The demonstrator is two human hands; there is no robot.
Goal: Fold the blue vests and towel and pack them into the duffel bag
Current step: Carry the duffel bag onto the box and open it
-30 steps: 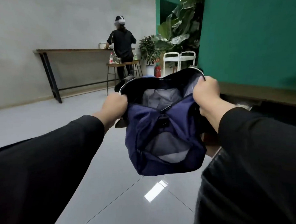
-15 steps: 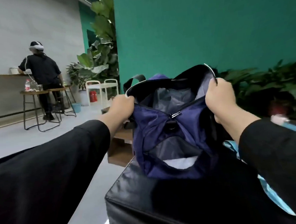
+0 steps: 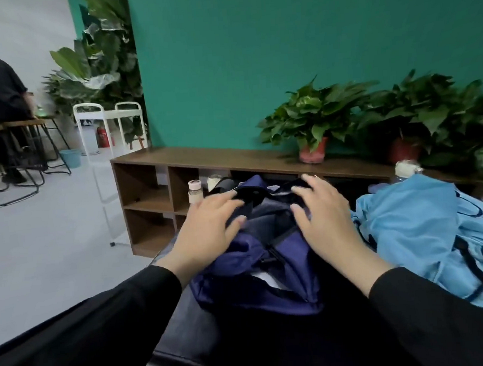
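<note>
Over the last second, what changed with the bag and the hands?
The duffel bag, held up by its rim before, now sits on the black surface. Left hand and right hand let go, fingers flat on it. Bag still open.

Duffel bag point(image 3: 257, 281) interior mostly hidden; light blue vests point(image 3: 424, 228) cut off right

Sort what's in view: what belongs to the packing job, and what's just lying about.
For the job: duffel bag, blue vests, left hand and right hand resting on the bag.

Lying about: potted plants, wooden shelf, small bottle, white cart, teal bucket.
</note>
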